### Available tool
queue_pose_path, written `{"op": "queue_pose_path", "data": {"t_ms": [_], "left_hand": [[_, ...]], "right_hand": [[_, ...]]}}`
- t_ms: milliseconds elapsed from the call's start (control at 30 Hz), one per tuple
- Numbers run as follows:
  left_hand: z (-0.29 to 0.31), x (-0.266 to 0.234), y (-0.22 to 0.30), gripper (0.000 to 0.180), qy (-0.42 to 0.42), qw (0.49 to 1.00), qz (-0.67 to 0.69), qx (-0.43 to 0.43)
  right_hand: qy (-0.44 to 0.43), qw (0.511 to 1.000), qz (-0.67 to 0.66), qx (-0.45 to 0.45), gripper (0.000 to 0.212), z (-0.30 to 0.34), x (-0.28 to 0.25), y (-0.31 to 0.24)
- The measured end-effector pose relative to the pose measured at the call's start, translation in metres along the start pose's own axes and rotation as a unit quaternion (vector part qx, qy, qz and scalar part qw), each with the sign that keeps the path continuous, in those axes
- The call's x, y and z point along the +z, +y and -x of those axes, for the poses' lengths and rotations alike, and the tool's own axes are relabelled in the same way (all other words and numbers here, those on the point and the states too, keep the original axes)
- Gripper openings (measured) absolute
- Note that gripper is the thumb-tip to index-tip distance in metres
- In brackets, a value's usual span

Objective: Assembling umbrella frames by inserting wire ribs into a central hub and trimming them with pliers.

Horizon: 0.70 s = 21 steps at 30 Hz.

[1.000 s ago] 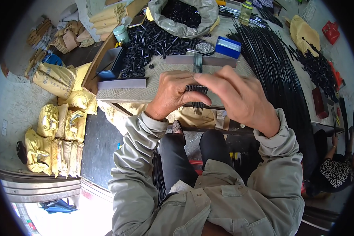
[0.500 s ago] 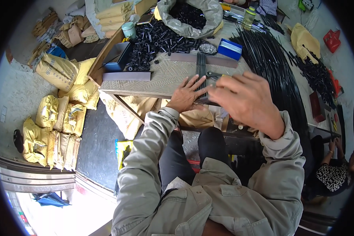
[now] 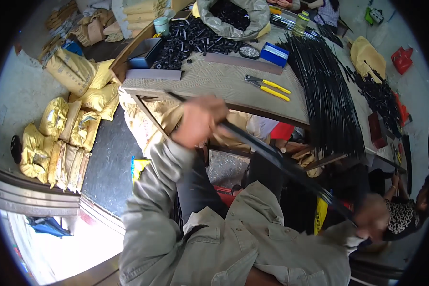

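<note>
A bundle of long thin black rods (image 3: 271, 155) slants across in front of me, past the table edge and over my lap. My left hand (image 3: 202, 119) is closed round its upper end, and a short length sticks out beyond the fist. At the lower right, my right hand (image 3: 371, 217) is at the other end of the bundle, closed on it, though smeared by motion. Pliers with yellow handles (image 3: 269, 88) lie on the table (image 3: 214, 86), jaws to the left. A large spread of similar black rods (image 3: 326, 95) covers the table's right side.
Small black tubular parts (image 3: 190, 40) are heaped at the back, beside an open sack (image 3: 233, 24). A blue box (image 3: 274, 55), a round dish (image 3: 249, 51) and a dark bin (image 3: 145, 52) stand on the table. Filled yellow sacks (image 3: 57, 119) are stacked left. Another person (image 3: 405, 214) is at right.
The rods have left the tabletop and now stretch between my hands. My right hand has swung down to the right, my left slightly left. The pliers now lie uncovered on the table.
</note>
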<state>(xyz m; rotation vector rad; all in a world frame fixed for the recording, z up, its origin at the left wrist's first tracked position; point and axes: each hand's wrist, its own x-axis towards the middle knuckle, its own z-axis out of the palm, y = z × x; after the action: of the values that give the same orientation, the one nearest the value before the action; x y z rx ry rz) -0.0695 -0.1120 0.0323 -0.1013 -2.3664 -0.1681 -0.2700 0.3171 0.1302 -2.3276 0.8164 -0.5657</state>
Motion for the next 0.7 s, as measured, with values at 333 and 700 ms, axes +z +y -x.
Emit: {"op": "queue_pose_path", "data": {"t_ms": [333,700], "left_hand": [[-0.017,0.044,-0.023,0.033,-0.475,0.799,-0.265,0.256],[0.014,0.079,0.052,0.024,-0.36,0.861,-0.061,0.354]], "right_hand": [[0.117,0.882,-0.341,0.304,0.04,-0.134,0.277,0.363],[0.385,0.719,-0.493,0.301,0.016,-0.192,0.193,0.265]]}}
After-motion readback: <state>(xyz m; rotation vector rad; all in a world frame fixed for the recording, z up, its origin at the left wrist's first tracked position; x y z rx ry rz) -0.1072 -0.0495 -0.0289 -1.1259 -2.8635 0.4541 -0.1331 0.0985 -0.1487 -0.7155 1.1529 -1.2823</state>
